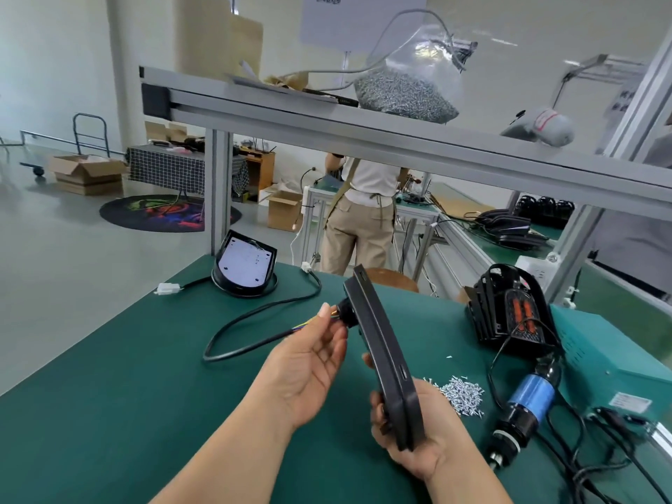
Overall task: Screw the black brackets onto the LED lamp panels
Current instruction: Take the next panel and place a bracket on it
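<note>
My right hand (411,434) grips the near end of a black LED lamp panel (381,343), held on edge above the green table (109,376). My left hand (312,358) is raised at the panel's left side, fingertips pinching the black cable gland (347,314) where coloured wires come out. A second lamp panel (245,265) with a white inner face lies at the table's far left, its black cable (254,314) curling across the mat. A pile of small silver screws (462,392) lies right of my right hand. A stack of black brackets (509,307) stands at the right.
An electric screwdriver (527,405) with a blue band lies at the right beside a teal power box (611,358). A bag of screws (403,92) sits on the aluminium shelf (327,118) overhead. A person (363,212) stands at the bench beyond.
</note>
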A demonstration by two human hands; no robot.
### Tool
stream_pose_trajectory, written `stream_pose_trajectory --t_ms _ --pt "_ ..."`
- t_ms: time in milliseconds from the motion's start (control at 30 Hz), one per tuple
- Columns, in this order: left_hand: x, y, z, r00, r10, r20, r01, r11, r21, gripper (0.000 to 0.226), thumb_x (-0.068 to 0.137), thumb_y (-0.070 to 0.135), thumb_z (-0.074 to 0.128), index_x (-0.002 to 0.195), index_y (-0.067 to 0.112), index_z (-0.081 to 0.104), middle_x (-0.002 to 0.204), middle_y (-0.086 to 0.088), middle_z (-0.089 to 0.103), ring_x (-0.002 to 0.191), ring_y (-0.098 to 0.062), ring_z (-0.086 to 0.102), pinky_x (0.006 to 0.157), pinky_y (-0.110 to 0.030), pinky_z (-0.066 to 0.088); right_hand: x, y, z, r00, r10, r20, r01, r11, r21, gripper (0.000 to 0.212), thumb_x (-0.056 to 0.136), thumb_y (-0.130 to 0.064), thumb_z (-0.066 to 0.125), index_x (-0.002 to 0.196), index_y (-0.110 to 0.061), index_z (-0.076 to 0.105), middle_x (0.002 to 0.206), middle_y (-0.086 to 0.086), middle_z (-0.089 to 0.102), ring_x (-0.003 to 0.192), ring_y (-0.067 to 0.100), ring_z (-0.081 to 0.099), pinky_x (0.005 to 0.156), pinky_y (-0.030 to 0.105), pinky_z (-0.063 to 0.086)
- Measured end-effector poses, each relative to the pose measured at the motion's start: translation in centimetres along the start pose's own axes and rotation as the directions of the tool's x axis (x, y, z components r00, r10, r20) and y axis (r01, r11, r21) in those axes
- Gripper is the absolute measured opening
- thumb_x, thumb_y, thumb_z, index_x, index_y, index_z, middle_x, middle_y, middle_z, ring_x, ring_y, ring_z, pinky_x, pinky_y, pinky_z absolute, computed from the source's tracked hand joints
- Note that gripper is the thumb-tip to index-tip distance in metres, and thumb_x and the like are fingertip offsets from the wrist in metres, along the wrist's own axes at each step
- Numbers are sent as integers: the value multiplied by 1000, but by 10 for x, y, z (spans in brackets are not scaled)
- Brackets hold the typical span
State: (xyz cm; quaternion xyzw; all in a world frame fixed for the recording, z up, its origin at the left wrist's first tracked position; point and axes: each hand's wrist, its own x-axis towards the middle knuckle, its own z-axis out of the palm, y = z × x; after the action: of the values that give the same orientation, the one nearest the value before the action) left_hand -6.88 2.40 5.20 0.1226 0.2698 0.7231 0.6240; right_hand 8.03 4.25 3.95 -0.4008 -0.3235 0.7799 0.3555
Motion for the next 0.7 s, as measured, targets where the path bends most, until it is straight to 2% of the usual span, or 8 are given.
stream_pose_trajectory --t_ms 100,200,267,400,467,533,633,700 --pt "2 -1 1 999 19 -51 -20 1000 -6 23 68 23 75 84 8 68 71 -3 63 54 -8 61 55 -16 55 2 3 5 997 -64 -53 62 997 -35 26 100 -8 46 88 -9 69 51 8 57 34 16 51 33 21 39" --pt "3 -1 0 996 38 -77 -38 999 -9 15 76 20 69 87 9 70 71 -1 66 61 -10 59 57 -18 55 6 8 11 984 -171 -55 165 981 -100 19 100 -9 51 99 -6 69 63 10 68 44 17 61 39 23 46" --pt "3 -1 -2 994 53 -99 -54 999 -3 9 79 17 67 83 10 71 71 -1 68 63 -12 60 57 -18 55 9 10 12 978 -197 -68 186 972 -140 17 99 -9 54 97 -6 71 68 11 70 47 17 62 41 23 47" --pt "5 2 -3 984 160 -72 -159 987 17 27 92 3 58 70 7 73 67 -2 71 53 -6 65 56 -14 55 10 8 12 987 -144 -65 134 981 -142 19 100 -5 48 99 -5 68 53 5 61 37 13 55 35 20 41" --pt "5 1 -3 977 210 -28 -208 977 48 18 92 2 58 80 3 72 70 -3 72 56 -5 65 58 -13 55 8 6 12 988 -137 -68 124 978 -167 23 100 -2 44 96 -6 66 48 3 58 33 13 52 33 19 39" --pt "5 -1 -2 965 262 7 -262 962 83 9 86 4 62 89 1 70 71 -2 73 56 -4 64 60 -12 55 3 3 15 992 -114 -58 103 981 -166 23 100 -4 44 92 -7 65 46 5 54 31 13 48 32 18 36" --pt "4 -6 2 943 332 28 -332 930 157 22 73 15 70 90 3 74 76 -2 73 63 -5 61 65 -13 53 0 -1 13 998 -44 -42 39 992 -118 27 100 -10 41 105 -9 67 55 9 47 33 15 42 33 15 30" --pt "1 -10 5 941 337 38 -338 924 176 22 71 21 72 87 7 77 77 -2 72 67 -7 59 67 -14 52 -2 -4 9 999 53 6 -53 999 -5 31 100 -18 40 107 -15 70 56 12 46 32 17 42 34 14 32"
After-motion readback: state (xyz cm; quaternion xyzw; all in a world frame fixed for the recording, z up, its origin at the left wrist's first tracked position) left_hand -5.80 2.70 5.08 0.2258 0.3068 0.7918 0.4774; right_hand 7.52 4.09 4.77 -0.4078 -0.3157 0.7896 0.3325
